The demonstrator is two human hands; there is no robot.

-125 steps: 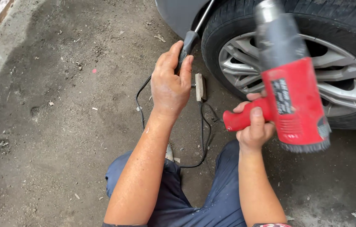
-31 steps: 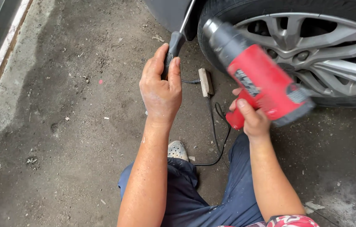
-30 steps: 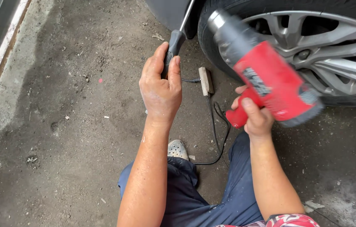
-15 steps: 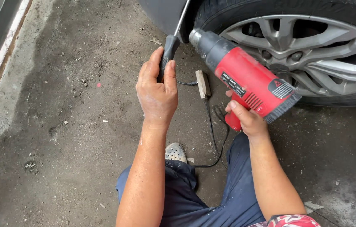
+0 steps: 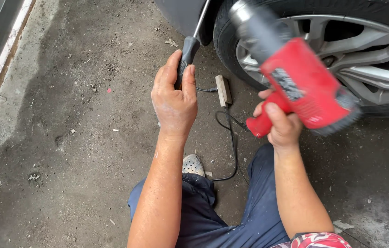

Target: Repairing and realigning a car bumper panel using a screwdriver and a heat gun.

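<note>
Crouched beside a car wheel, a person's left hand clamps a screwdriver against the fender edge while the right hand grips a blurred red heat gun; its nozzle risks scorching the tire, or the trailing cord snagging.

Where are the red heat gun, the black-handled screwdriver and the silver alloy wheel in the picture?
red heat gun [image 5: 302, 87]: head view, on the red body.
black-handled screwdriver [image 5: 188, 49]: head view, on the black handle above the left hand.
silver alloy wheel [image 5: 369, 53]: head view, on a silver spoke.
</note>
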